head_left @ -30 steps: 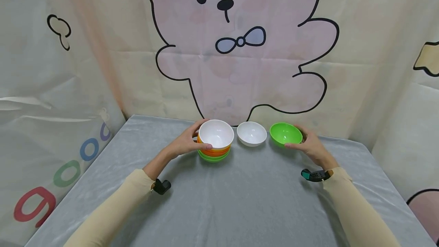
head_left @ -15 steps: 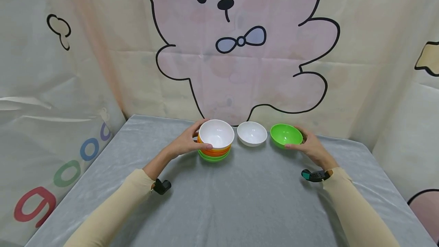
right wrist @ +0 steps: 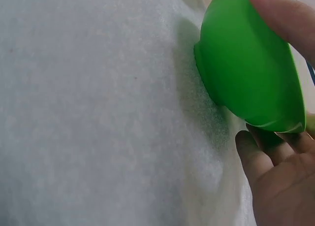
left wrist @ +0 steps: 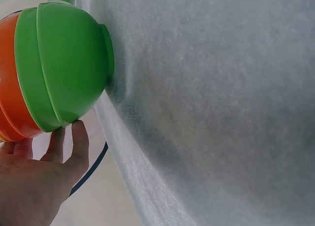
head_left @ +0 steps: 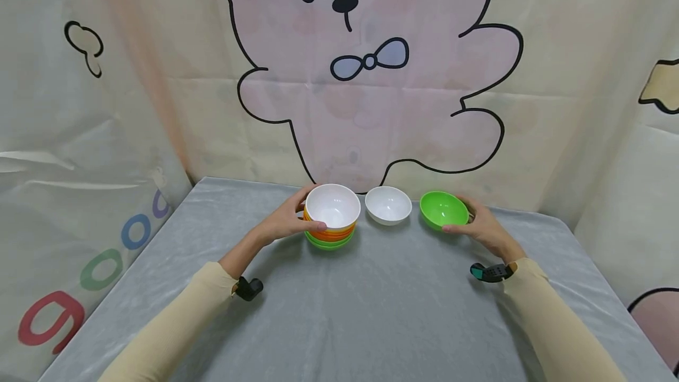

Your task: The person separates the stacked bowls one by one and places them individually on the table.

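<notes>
My left hand (head_left: pixel 286 217) grips a stack of bowls from its left side, thumb in front and fingers behind. A white bowl (head_left: pixel 333 206) tops the stack, orange bowls (head_left: pixel 339 237) sit below it, and green bowls (left wrist: pixel 69 63) form the base, standing on the cloth. To the right, my right hand (head_left: pixel 485 229) holds a single green bowl (head_left: pixel 443 210) by its right side, with the thumb on the near wall. In the right wrist view, this bowl's foot is right at the cloth. Between the two hands sits another white bowl (head_left: pixel 388 205), upright and untouched.
A grey cloth (head_left: pixel 339 311) covers the table. Behind the bowls, close to the table's back edge, hangs a pale curtain (head_left: pixel 361 134) with a bear drawing. More printed curtain (head_left: pixel 79 134) hangs along the left side.
My right hand and its green bowl have shifted very slightly right, away from the middle white bowl. The left hand keeps its grip on the stack.
</notes>
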The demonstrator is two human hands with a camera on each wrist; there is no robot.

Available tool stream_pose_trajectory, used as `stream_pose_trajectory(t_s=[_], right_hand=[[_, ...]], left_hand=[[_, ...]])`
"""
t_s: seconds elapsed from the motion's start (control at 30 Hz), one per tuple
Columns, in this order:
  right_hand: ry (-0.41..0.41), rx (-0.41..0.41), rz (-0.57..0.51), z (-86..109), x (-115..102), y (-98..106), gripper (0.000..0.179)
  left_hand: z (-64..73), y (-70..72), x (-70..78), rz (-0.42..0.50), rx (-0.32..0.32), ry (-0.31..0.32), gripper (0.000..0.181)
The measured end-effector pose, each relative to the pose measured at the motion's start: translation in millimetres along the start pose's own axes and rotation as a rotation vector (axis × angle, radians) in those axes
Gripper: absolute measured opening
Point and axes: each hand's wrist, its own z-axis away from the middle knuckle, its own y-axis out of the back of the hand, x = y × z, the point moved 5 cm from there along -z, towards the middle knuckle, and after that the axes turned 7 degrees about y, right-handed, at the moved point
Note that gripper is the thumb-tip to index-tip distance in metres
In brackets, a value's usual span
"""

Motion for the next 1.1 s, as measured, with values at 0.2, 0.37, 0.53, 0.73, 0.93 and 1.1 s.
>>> stream_pose_trajectory(t_s=[0.2, 0.37, 0.53, 0.73, 0.93, 1.1], right_hand=[[0.027, -0.036, -0.053, 1.8, -4.5, 0.8, 0.090], [0.006, -0.084, -0.060, 7.9, -7.2, 8.7, 0.094], [0.006, -0.055, 0.044, 16.5, -15.0, 24.6, 0.085], [0.034, 0.077, 0.105, 23.4, -22.8, 38.8, 0.062], [0.077, 0.188, 0.101, 26.6, -29.9, 40.8, 0.051], [0.150, 0.202, 0.069, 25.0, -43.6, 33.6, 0.044]], left_hand=[[-0.2, 0.3, -0.8, -0.011, -0.002, 0.007, 0.084], [0.0, 0.5, 0.2, -0.008, -0.006, 0.000, 0.083], [0.0, 0.9, -0.3, 0.003, -0.006, -0.003, 0.084], [1.0, 2.4, -2.0, 0.009, -0.011, 0.001, 0.087], [2.1, 4.2, -4.0, 0.025, -0.032, -0.005, 0.091], [0.8, 4.8, -4.9, 0.033, -0.037, -0.005, 0.092]])
